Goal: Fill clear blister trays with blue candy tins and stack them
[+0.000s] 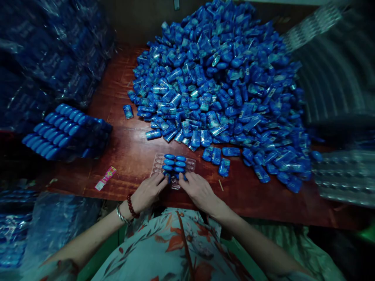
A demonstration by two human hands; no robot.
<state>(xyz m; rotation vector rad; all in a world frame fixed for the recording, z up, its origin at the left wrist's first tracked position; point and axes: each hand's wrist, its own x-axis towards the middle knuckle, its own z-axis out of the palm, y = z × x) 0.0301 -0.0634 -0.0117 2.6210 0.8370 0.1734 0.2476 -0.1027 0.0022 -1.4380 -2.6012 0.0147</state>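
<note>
A clear plastic tray (190, 163) lies on the wooden table (134, 156) just in front of me, with several small blue packets (175, 162) set in its pockets. My left hand (148, 191) rests at the tray's near left edge, fingertips on a blue packet there. My right hand (197, 188) is at the near right edge, fingertips touching another blue packet. A huge heap of loose blue packets (222, 82) covers the table beyond the tray.
A filled tray of blue packets (63, 130) sits at the left, below stacked wrapped bundles (49, 50). A pink wrapper (105, 178) lies near the front edge. Clear empty trays (345, 175) are piled at the right. Plastic bags (43, 226) hang at lower left.
</note>
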